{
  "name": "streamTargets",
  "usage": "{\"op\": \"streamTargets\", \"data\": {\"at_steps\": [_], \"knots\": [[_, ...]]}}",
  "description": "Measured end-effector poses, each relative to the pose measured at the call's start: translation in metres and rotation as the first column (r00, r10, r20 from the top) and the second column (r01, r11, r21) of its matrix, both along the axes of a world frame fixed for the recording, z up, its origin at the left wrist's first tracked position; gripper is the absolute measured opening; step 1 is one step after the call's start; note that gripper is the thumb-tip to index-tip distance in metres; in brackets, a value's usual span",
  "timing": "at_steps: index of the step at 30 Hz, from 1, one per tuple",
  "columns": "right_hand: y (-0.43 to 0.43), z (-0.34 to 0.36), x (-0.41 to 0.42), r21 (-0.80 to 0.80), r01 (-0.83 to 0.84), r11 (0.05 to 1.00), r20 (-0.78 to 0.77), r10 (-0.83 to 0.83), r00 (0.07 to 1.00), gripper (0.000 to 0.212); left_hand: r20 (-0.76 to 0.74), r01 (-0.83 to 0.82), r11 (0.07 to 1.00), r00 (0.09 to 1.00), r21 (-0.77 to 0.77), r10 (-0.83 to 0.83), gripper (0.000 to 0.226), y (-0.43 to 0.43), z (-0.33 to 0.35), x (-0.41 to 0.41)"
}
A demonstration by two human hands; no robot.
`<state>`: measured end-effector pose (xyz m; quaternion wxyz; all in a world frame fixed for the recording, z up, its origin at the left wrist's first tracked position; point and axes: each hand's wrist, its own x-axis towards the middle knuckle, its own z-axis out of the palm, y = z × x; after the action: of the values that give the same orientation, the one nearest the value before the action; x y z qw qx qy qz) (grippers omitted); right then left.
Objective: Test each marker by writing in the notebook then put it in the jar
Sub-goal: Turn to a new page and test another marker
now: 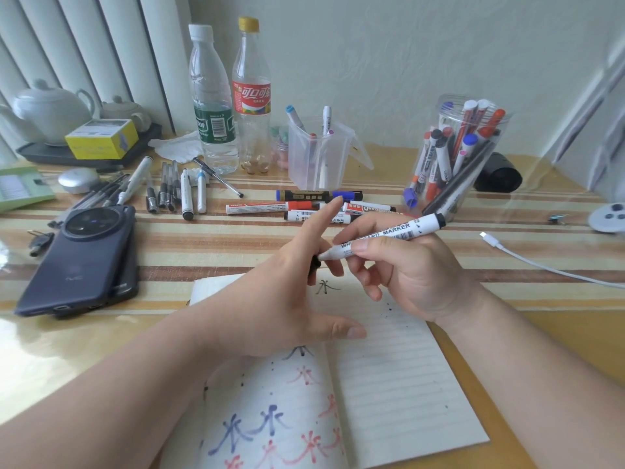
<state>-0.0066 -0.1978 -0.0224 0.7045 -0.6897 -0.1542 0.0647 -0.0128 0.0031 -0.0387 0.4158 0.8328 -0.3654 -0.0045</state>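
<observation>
My right hand (406, 275) grips a white whiteboard marker (389, 233) with a black end, slanted above the open notebook (399, 384). The marker's tip end meets a black cap (315, 264), which the curled lower fingers of my left hand (287, 309) pinch while the index finger points up. I cannot tell whether the cap is seated on the tip. The notebook's left page carries blue, red and black test characters. The clear jar (480, 130), holding several markers, stands at the back right. Several loose markers (304, 206) lie beyond my hands.
A small clear container (318, 164) with a few pens stands mid-table, two plastic bottles (230, 106) behind it. Stacked phones (81, 265), loose pens (172, 191), a yellow box (101, 138) and a teapot (50, 110) fill the left. A white cable (541, 265) runs on the right.
</observation>
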Motion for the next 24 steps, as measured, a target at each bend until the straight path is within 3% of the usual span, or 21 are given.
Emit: {"op": "streamTargets", "data": {"at_steps": [2, 7, 10, 13, 15, 19, 24], "knots": [[0.0, 0.001, 0.0, -0.011, 0.013, 1.0, 0.014, -0.013, 1.0, 0.019, -0.02, -0.03, 0.999, 0.999, -0.027, 0.03, 0.105, -0.001, 0.0, -0.001], [-0.002, 0.003, 0.001, 0.065, 0.06, 0.996, 0.018, -0.061, 0.998, 0.007, -0.105, -0.132, 0.956, 0.989, -0.26, 0.107, 0.04, -0.001, -0.002, 0.006], [-0.001, 0.004, -0.001, 0.091, 0.07, 0.993, 0.032, -0.073, 0.997, 0.008, -0.194, -0.22, 0.924, 0.967, -0.314, 0.164, 0.017, -0.001, -0.001, 0.006], [-0.002, 0.005, -0.002, 0.137, 0.07, 0.988, 0.023, -0.074, 0.997, 0.007, -0.344, -0.262, 0.846, 0.934, -0.465, 0.1, 0.017, -0.003, 0.005, 0.004], [-0.002, 0.006, -0.002, 0.168, 0.056, 0.984, -0.002, -0.056, 0.998, 0.005, -0.446, -0.284, 0.785, 0.895, -0.551, 0.011, 0.034, -0.004, 0.012, 0.002], [0.001, 0.007, -0.003, 0.167, 0.014, 0.986, -0.028, -0.01, 1.0, 0.009, -0.443, -0.269, 0.85, 0.895, -0.453, 0.048, 0.037, -0.006, 0.012, -0.001], [0.008, 0.006, -0.006, 0.162, 0.009, 0.987, -0.019, -0.006, 1.0, 0.01, -0.535, -0.376, 0.76, 0.844, -0.53, 0.045, 0.025, -0.014, 0.012, -0.004]]}}
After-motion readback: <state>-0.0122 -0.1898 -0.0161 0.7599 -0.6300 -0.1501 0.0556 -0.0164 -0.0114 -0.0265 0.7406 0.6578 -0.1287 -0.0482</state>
